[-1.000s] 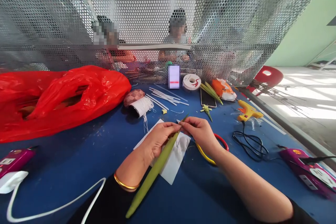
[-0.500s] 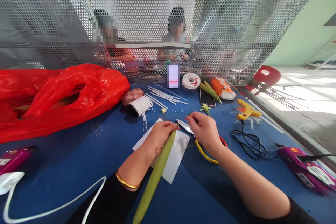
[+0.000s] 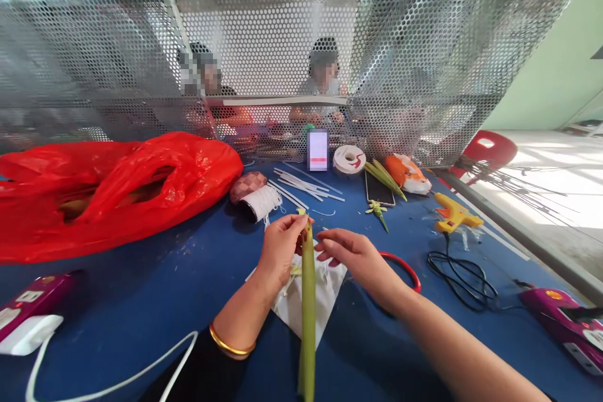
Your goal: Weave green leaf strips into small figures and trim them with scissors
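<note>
My left hand (image 3: 282, 245) pinches the upper end of a long green leaf strip (image 3: 308, 314), which hangs down toward the bottom edge. Just right of its tip, my right hand (image 3: 346, 248) reaches in with fingers loosely apart and nothing visible in them. Below both hands a white paper sheet (image 3: 327, 292) lies on the blue table, with a pale scrap on it. A red scissor handle (image 3: 406, 269) shows beyond my right hand; the rest of the scissors is mostly hidden. A small green leaf piece with a split top (image 3: 377, 210) lies further back on the right.
A red plastic bag (image 3: 127, 201) fills the left side. Behind the hands are a thread spool (image 3: 257, 204), white sticks (image 3: 306, 185), a ribbon roll (image 3: 349, 159) and a phone (image 3: 318, 149). A yellow glue gun (image 3: 455, 213) with a cable lies right. A perforated metal screen (image 3: 273, 31) stands behind.
The leaf strip has swung from slanting to nearly upright. My right hand has moved down and left toward its tip, its fingers loosened. The view has tilted up.
</note>
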`<state>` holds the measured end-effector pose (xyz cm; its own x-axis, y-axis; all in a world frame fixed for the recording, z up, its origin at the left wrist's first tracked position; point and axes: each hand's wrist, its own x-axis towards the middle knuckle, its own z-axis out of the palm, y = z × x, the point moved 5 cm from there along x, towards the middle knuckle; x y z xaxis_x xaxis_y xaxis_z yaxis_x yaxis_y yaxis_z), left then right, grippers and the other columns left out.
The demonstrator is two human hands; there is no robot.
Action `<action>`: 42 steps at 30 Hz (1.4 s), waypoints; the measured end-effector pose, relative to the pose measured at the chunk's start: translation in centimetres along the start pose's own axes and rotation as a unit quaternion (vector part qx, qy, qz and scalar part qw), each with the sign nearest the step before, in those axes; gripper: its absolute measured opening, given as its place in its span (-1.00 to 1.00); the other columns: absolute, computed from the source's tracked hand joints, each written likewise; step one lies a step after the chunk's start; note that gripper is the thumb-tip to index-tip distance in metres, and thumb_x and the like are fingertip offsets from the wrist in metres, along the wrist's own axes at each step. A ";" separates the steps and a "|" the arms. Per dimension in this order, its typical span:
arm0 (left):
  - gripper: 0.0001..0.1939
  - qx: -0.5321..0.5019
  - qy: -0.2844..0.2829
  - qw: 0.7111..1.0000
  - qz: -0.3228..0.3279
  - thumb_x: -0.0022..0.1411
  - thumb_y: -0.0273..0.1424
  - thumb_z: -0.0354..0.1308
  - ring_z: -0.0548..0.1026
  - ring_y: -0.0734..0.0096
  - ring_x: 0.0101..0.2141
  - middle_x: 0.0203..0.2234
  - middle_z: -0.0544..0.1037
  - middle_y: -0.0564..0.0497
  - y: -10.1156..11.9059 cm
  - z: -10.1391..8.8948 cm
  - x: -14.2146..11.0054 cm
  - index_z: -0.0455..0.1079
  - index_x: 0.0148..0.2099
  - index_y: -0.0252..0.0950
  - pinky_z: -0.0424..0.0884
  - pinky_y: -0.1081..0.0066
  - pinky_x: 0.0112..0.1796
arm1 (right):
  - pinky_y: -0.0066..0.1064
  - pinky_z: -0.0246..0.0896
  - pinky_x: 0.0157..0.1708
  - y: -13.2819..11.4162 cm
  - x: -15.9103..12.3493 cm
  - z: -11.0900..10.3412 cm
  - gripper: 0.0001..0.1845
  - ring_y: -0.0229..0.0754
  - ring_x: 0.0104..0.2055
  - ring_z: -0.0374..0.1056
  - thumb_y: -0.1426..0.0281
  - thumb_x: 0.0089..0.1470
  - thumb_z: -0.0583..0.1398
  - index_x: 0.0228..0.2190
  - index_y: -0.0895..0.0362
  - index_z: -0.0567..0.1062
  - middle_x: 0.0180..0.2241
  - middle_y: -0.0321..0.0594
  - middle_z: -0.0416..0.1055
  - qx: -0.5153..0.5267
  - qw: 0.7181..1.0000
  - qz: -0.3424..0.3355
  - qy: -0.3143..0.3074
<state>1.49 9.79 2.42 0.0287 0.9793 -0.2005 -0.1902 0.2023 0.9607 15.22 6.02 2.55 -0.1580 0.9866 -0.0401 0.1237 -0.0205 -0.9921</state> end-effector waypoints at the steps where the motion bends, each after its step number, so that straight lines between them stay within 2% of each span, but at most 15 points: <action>1: -0.73 0.000 0.003 1.000 0.003 -0.01 -0.19 0.29 0.28 0.57 -0.65 -0.66 0.37 0.13 -0.1 0.1 -0.1 0.50 -0.40 -0.32 0.15 0.53 -0.62 | -0.37 0.24 -0.36 0.3 -0.1 0.8 -0.66 -0.14 -0.33 0.43 0.12 -0.02 0.26 -0.29 0.11 0.57 -0.37 -0.20 0.54 0.059 0.997 0.031 -0.039; 3: -0.73 0.009 0.008 1.000 0.011 0.03 -0.20 0.27 0.31 0.56 -0.64 -0.63 0.41 0.11 0.0 0.2 -0.1 0.50 -0.38 -0.34 0.18 0.54 -0.62 | -0.37 0.25 -0.34 0.9 -0.5 2.3 -0.62 -0.16 -0.34 0.43 0.10 -0.11 0.32 -0.35 0.15 0.58 -0.41 -0.21 0.52 0.124 0.985 0.080 -0.092; 6: -0.66 0.019 0.055 0.995 0.077 0.12 -0.20 0.22 0.46 0.49 -0.53 -0.43 0.54 0.00 1.5 -1.2 0.6 0.47 -0.13 -0.32 0.28 0.55 -0.58 | -0.37 0.25 -0.34 1.2 -0.9 2.8 -0.65 -0.19 -0.40 0.42 0.15 -0.19 0.39 -0.42 0.16 0.57 -0.45 -0.25 0.50 0.187 0.972 0.113 -0.086; 8: -0.58 0.002 0.146 0.972 0.184 0.16 -0.31 0.19 0.53 0.45 -0.38 -0.23 0.55 -0.04 3.9 -4.0 1.1 0.34 0.08 -0.24 0.35 0.56 -0.50 | -0.42 0.20 -0.42 1.2 -0.8 2.3 -0.66 -0.23 -0.44 0.39 0.17 -0.20 0.40 -0.43 0.16 0.56 -0.48 -0.27 0.47 0.210 0.969 0.115 -0.056; 10: -0.59 -0.041 0.296 0.919 0.258 0.15 -0.40 0.16 0.51 0.48 -0.36 -0.21 0.53 -0.03 6.0 -7.7 1.3 0.29 0.08 -0.23 0.36 0.57 -0.48 | -0.47 0.09 -0.49 1.1 -0.6 1.6 -0.67 -0.29 -0.49 0.30 0.18 -0.20 0.40 -0.45 0.17 0.56 -0.51 -0.29 0.43 0.214 0.971 0.105 -0.033; 12: -0.65 -0.071 0.405 0.864 0.289 0.15 -0.46 0.12 0.48 0.54 -0.39 -0.26 0.50 0.01 7.2 -10.3 1.1 0.30 0.01 -0.25 0.32 0.59 -0.49 | -0.48 0.02 -0.53 1.0 -0.4 1.1 -0.68 -0.33 -0.52 0.21 0.19 -0.19 0.40 -0.45 0.17 0.55 -0.52 -0.31 0.39 0.218 0.971 0.098 -0.024; 13: -0.72 -0.072 0.425 0.857 0.282 0.14 -0.48 0.09 0.45 0.57 -0.42 -0.30 0.49 0.04 7.4 -10.7 1.1 0.34 -0.05 -0.26 0.29 0.60 -0.50 | -0.48 0.01 -0.53 1.1 -0.4 1.0 -0.69 -0.33 -0.52 0.18 0.19 -0.18 0.40 -0.45 0.17 0.55 -0.52 -0.31 0.39 0.223 0.969 0.100 -0.026; 15: -0.83 -0.058 0.386 0.887 0.248 0.06 -0.49 0.16 0.41 0.56 -0.49 -0.42 0.48 0.06 6.9 -9.6 1.1 0.41 -0.23 -0.31 0.24 0.58 -0.54 | -0.47 0.00 -0.53 1.1 -0.4 1.0 -0.69 -0.33 -0.53 0.16 0.19 -0.17 0.39 -0.45 0.16 0.54 -0.51 -0.30 0.39 0.231 0.967 0.105 -0.034; 17: -0.83 -0.011 0.195 0.972 0.133 0.01 -0.37 0.26 0.42 0.52 -0.48 -0.45 0.50 0.04 4.8 -5.8 1.6 0.46 -0.31 -0.32 0.25 0.55 -0.51 | -0.46 -0.01 -0.52 1.2 -0.5 1.2 -0.69 -0.32 -0.52 0.16 0.19 -0.17 0.39 -0.45 0.16 0.54 -0.51 -0.29 0.39 0.236 0.965 0.106 -0.040; 18: -0.78 0.013 0.075 0.995 0.066 0.01 -0.28 0.29 0.45 0.47 -0.45 -0.45 0.52 0.00 3.4 -3.5 1.4 0.48 -0.33 -0.34 0.28 0.52 -0.47 | -0.46 -0.02 -0.52 1.1 -0.6 1.2 -0.69 -0.32 -0.52 0.16 0.20 -0.16 0.39 -0.44 0.16 0.54 -0.51 -0.30 0.39 0.237 0.965 0.104 -0.042; 20: -0.69 0.007 -0.096 0.995 -0.025 0.02 -0.16 0.30 0.48 0.43 -0.42 -0.45 0.55 -0.02 0.9 0.3 0.2 0.50 -0.35 -0.34 0.32 0.47 -0.41 | -0.47 -0.02 -0.51 1.1 -0.6 1.3 -0.69 -0.33 -0.52 0.15 0.20 -0.15 0.39 -0.42 0.16 0.54 -0.51 -0.31 0.38 0.235 0.966 0.099 -0.041; 21: -0.68 -0.017 -0.120 0.991 -0.053 0.00 -0.14 0.31 0.46 0.45 -0.46 -0.50 0.53 0.01 0.2 1.2 -0.3 0.48 -0.37 -0.33 0.32 0.46 -0.41 | -0.47 -0.03 -0.51 1.1 -0.7 1.3 -0.69 -0.34 -0.52 0.14 0.20 -0.15 0.38 -0.41 0.16 0.54 -0.51 -0.31 0.37 0.232 0.967 0.098 -0.041; 23: -0.71 -0.046 -0.112 0.989 -0.085 -0.06 -0.21 0.36 0.45 0.48 -0.51 -0.54 0.50 0.07 -0.6 1.6 -0.7 0.47 -0.40 -0.31 0.33 0.45 -0.42 | -0.46 -0.02 -0.51 1.2 -0.6 1.3 -0.69 -0.34 -0.53 0.15 0.19 -0.15 0.38 -0.42 0.17 0.54 -0.52 -0.33 0.35 0.223 0.969 0.100 -0.039; 27: -0.76 -0.047 -0.065 0.995 -0.055 -0.11 -0.32 0.39 0.47 0.49 -0.49 -0.52 0.53 0.08 0.1 0.5 -0.3 0.44 -0.42 -0.31 0.37 0.44 -0.36 | -0.45 -0.02 -0.50 1.2 -0.5 1.1 -0.66 -0.32 -0.54 0.15 0.16 -0.19 0.39 -0.48 0.15 0.50 -0.56 -0.36 0.32 0.209 0.972 0.110 -0.015; 42: -0.83 0.023 -0.105 0.993 -0.041 0.11 -0.32 0.25 0.51 0.48 -0.48 -0.46 0.55 0.02 0.6 0.8 -0.6 0.41 -0.34 -0.33 0.36 0.51 -0.48 | -0.51 0.05 -0.68 1.5 -0.7 0.4 -0.60 -0.34 -0.67 0.19 0.23 -0.28 0.42 -0.49 0.11 0.36 -0.67 -0.42 0.33 0.279 0.950 0.118 0.077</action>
<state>2.18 9.31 3.27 0.2480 0.9391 -0.2379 -0.1336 0.2763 0.9517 15.16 5.23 1.05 -0.0409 0.9549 -0.2942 -0.4076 -0.2847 -0.8676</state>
